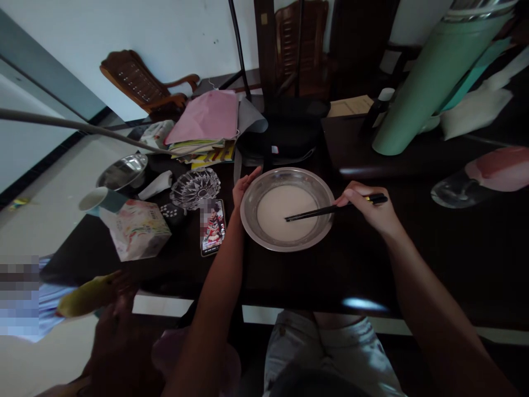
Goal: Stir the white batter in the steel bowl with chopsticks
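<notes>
A wide metal bowl (248, 229) with a flat rim sits on the dark table, part filled with a milky white liquid (281, 204). My left hand (243, 188) holds the bowl by its left side, fingers stretched along the outside of the rim. Between the fingers of my closed right hand (363, 203) is a pair of black chopsticks (312, 213) with gold bands near the top. They slant down to the left across the rim, their tips in the liquid. A phone (213, 227) with a lit screen lies left of my left forearm.
Left on the table (297, 281) are a glass dish (196, 188), a tissue box (142, 231), a paper cup (101, 201) and another metal bowl (124, 172). A green flask (430, 88) stands back right. Lower left, another person's hand (119, 292) holds a yellowish, elongated thing (85, 296).
</notes>
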{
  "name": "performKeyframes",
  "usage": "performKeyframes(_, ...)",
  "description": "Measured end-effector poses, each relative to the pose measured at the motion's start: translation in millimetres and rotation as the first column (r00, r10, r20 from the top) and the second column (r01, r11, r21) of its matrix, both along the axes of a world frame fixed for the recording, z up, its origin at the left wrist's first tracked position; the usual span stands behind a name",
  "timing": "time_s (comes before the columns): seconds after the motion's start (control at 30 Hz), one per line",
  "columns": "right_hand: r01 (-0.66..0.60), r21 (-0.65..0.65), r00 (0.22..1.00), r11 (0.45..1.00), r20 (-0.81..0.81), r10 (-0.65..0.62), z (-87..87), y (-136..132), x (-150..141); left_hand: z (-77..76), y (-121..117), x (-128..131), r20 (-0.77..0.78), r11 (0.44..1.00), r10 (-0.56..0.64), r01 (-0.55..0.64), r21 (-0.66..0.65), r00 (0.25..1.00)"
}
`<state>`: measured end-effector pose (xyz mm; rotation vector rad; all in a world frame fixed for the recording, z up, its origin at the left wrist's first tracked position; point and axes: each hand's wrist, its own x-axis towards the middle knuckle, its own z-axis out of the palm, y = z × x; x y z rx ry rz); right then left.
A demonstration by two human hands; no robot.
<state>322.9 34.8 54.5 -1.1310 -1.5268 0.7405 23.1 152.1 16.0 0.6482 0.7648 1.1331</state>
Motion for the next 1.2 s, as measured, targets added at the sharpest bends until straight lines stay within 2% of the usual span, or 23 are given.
performKeyframes(0.1, 0.017, 0.032, 0.999, 0.999, 0.045, -0.019, -0.5, 0.6, 0.3, -2.4, 2.5, -1.6, 0.009, 1.0, -0.014, 0.014, 0.002, 1.0)
performKeyframes(0.2, 0.053, 0.026, 0.998, 0.998, 0.018, -0.053, -1.6, 1.1, 1.1, -3.6, 4.0, -1.8, 0.015, 1.0, -0.017, 0.017, -0.006, 1.0)
performKeyframes(0.33, -0.007, 0.012, 1.0, 1.0, 0.019, 0.007, -2.4, 0.9, 1.4, -3.2, 2.9, -1.1, 0.008, 1.0, -0.006, 0.006, 0.003, 1.0)
performKeyframes(0.47, 0.051, 0.028, 0.998, 0.998, -0.023, -0.05, -1.3, 0.0, 1.5, -2.2, 1.3, 0.0, -0.012, 1.0, -0.003, 0.003, 0.007, 1.0)
performKeyframes(0.53, 0.021, 0.005, 0.999, 1.0, -0.049, -0.021, -0.6, -0.1, 0.9, -2.3, 1.1, 0.3, -0.018, 1.0, -0.004, 0.004, 0.01, 1.0)
performKeyframes(0.63, -0.041, 0.022, 0.999, 0.999, 0.023, 0.041, 0.0, 0.6, 0.1, -2.7, 0.9, 0.0, -0.022, 1.0, -0.004, 0.005, 0.022, 1.0)
performKeyframes(0.73, 0.032, 0.05, 0.999, 0.998, 0.035, -0.034, 0.0, 0.8, 1.2, -2.7, 0.7, -0.3, -0.037, 1.0, -0.001, 0.002, 0.025, 0.999)
performKeyframes(0.8, 0.068, 0.025, 0.997, 0.997, -0.025, -0.067, -0.3, 0.5, 1.9, -2.4, 0.9, -0.4, -0.037, 1.0, 0.002, -0.001, 0.02, 0.999)
performKeyframes(0.87, 0.02, -0.007, 0.999, 1.0, -0.042, -0.02, -0.1, 0.2, 1.2, -2.1, 1.4, -0.5, -0.025, 1.0, 0.006, -0.006, 0.009, 1.0)
performKeyframes(0.97, -0.05, -0.005, 0.998, 0.999, 0.034, 0.051, 1.5, 0.3, -1.1, -2.1, 2.1, -0.6, -0.013, 1.0, 0.006, -0.006, 0.001, 1.0)
performKeyframes(1.1, 0.073, 0.003, 0.997, 0.997, 0.022, -0.073, 3.9, -0.1, -1.2, -3.3, 2.5, -1.0, -0.014, 1.0, 0.007, -0.007, 0.006, 1.0)
performKeyframes(1.2, 0.027, -0.048, 0.999, 0.998, -0.025, -0.029, 4.0, -0.7, -1.1, -2.8, 2.1, -0.6, -0.013, 1.0, 0.007, -0.007, 0.001, 1.0)
